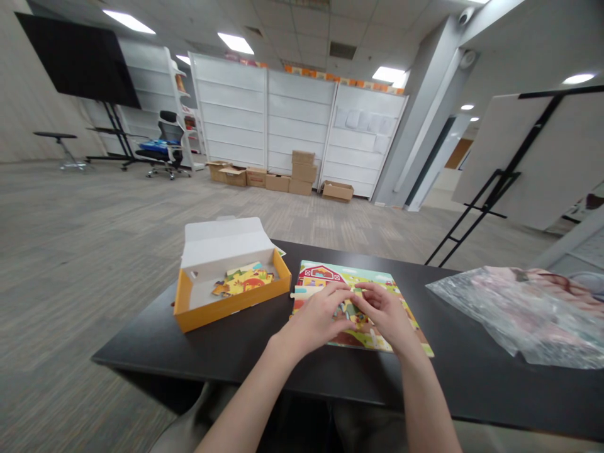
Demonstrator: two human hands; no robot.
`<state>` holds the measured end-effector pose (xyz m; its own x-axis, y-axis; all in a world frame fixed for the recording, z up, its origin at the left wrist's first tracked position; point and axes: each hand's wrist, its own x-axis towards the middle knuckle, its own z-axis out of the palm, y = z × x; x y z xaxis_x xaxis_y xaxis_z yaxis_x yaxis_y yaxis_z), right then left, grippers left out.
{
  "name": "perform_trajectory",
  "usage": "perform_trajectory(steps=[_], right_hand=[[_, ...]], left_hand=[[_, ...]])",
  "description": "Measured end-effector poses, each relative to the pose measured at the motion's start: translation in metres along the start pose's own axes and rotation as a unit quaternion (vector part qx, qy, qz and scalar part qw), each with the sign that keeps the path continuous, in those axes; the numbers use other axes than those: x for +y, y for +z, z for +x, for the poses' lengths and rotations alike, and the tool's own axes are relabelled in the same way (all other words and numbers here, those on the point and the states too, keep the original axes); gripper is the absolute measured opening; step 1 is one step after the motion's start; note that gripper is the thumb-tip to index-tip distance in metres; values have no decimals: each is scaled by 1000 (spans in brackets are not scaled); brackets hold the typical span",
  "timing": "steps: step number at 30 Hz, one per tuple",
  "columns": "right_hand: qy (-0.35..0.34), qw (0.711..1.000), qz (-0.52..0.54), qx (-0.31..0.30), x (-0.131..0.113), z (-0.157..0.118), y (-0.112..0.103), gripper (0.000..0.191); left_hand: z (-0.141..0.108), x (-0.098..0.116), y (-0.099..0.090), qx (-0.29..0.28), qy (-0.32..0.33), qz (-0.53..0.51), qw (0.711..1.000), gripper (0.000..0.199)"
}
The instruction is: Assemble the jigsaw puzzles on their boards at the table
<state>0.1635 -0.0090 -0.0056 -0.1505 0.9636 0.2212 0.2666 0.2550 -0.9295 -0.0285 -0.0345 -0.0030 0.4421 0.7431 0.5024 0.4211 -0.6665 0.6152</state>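
Left fingers (340, 294): bent inward, grip unclear
Right fingers (368, 306): likewise
Picture board (372, 276): one, beneath fingers
Box (236, 306): one, left of fingers

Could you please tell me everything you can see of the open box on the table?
The open box looks like cardboard, with orange-yellow walls and a pale floor. Its white lid is flipped up along the far side. The box sits upright, slightly angled, on the black table, left of the farm-scene board. Colourful puzzle pieces lie inside.
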Motion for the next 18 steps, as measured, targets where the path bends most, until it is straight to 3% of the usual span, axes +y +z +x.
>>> perform_trajectory(steps=[3, 6, 9, 11, 14, 18], right_hand=[[-8, 1000, 8, -21, -1, -1, 2, 55], [-2, 1000, 0, -15, 3, -1, -3, 53], [16, 994, -93, 59, 14, -1, -16, 46], [33, 974, -197, 107, 21, 0, -26, 37], [62, 934, -333, 112, 31, 1, -35, 28], [45, 902, -421, 79, 41, 1, -32, 31]], left_hand=[[0, 2, -13, 17, 7, 0, 1000, 35], [-3, 0, -39, 70, -19, 44, 996, 30], [-13, -9, -75, 166, -88, 136, 973, 32], [-21, -17, -99, 212, -160, 213, 940, 34], [-35, -28, -123, 190, -250, 290, 904, 29], [-50, -39, -129, 112, -282, 321, 897, 28]])
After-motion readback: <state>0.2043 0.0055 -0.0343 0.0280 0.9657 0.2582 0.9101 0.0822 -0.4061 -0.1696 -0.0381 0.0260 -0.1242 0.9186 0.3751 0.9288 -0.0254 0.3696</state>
